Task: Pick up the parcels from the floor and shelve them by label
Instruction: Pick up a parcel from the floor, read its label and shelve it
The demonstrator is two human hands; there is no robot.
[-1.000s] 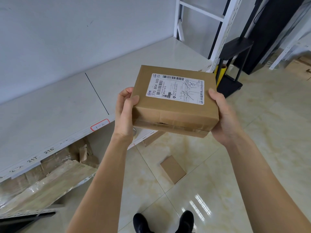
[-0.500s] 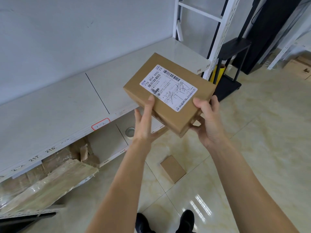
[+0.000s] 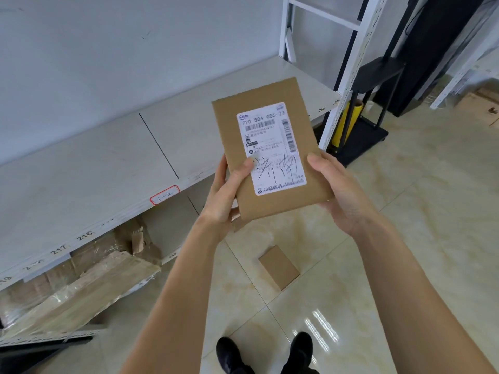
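— Head view: parcel (image 3: 270,149) orientation?
— Label up, long axis pointing away, held above the floor (image 3: 405,211) beside the shelf (image 3: 108,163).
— Hands?
— Left hand (image 3: 224,195) and right hand (image 3: 340,190) grip its near corners, thumbs on top.

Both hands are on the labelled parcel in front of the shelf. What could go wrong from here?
1. The left hand thumb lies on the white shipping label, possibly hiding text and causing mis-shelving.
2. The brown cardboard parcel is held only at its lower end, so it might tip.
3. The small brown cardboard box on the floor by the feet is a trip hazard.
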